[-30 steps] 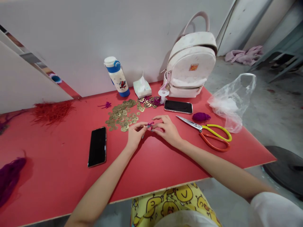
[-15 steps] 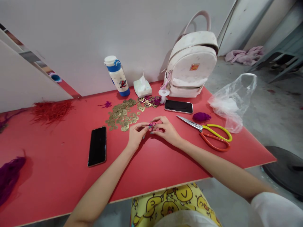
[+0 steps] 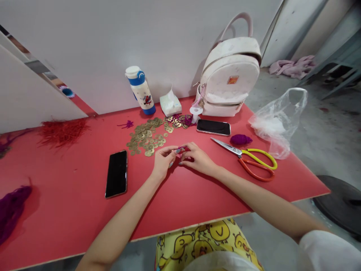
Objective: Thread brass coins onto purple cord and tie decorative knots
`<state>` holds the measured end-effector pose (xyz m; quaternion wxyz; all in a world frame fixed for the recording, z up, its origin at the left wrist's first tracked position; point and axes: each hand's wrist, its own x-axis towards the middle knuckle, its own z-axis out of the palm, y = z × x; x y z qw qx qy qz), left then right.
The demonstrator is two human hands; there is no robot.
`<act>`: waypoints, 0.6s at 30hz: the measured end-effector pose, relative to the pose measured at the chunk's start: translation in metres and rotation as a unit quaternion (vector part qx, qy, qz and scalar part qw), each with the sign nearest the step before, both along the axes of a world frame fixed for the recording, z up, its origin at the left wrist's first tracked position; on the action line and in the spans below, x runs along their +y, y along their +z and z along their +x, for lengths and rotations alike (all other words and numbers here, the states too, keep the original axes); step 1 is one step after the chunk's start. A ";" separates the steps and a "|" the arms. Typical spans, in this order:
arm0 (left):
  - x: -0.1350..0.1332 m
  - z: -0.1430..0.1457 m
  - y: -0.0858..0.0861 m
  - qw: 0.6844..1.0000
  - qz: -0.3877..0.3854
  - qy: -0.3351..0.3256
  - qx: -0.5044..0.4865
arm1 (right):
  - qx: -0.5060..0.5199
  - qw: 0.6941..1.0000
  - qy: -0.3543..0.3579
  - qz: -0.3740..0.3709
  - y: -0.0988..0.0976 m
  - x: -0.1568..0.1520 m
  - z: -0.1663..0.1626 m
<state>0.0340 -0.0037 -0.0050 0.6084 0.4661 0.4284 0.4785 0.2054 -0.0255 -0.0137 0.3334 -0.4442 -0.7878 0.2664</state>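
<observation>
My left hand (image 3: pixel 163 160) and my right hand (image 3: pixel 196 159) meet over the red table (image 3: pixel 191 199), fingertips almost touching. Between them runs a short purple yarn (image 3: pixel 181 149), pinched by the thumb and finger of each hand. A small brass-coloured edge shows at my left fingertips, mostly hidden by the fingers. Just beyond my left hand lies a spread of brass coins with holes (image 3: pixel 146 137). More purple strands (image 3: pixel 184 120) rest over coins farther back. To the right of my right hand are large scissors (image 3: pixel 239 152) with one yellow and one red handle, slightly open.
Around the hands are a dark phone (image 3: pixel 116 174), another phone (image 3: pixel 213 127), a purple yarn ball (image 3: pixel 240 139), a white spool (image 3: pixel 195 111), a tissue pack (image 3: pixel 170 105), a bottle (image 3: pixel 143 94), a backpack (image 3: pixel 228 79), a plastic bag (image 3: pixel 273 126) and red shreds (image 3: pixel 63 131).
The fingers of my right hand have shifted slightly, and the small purple loop between the hands now looks pulled narrower. The surrounding objects stay in place.
</observation>
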 end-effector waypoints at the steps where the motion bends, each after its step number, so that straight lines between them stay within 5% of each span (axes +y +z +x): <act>1: 0.000 0.000 0.000 1.000 -0.004 0.000 0.000 | -0.002 1.000 0.001 0.001 -0.001 0.000 0.000; 11: -0.001 0.002 0.008 0.997 0.016 0.009 0.072 | 0.129 0.990 -0.042 -0.039 0.004 0.002 0.002; 18: -0.001 0.002 0.007 0.988 0.064 -0.019 0.140 | 0.327 0.927 -0.034 -0.180 0.012 0.000 0.004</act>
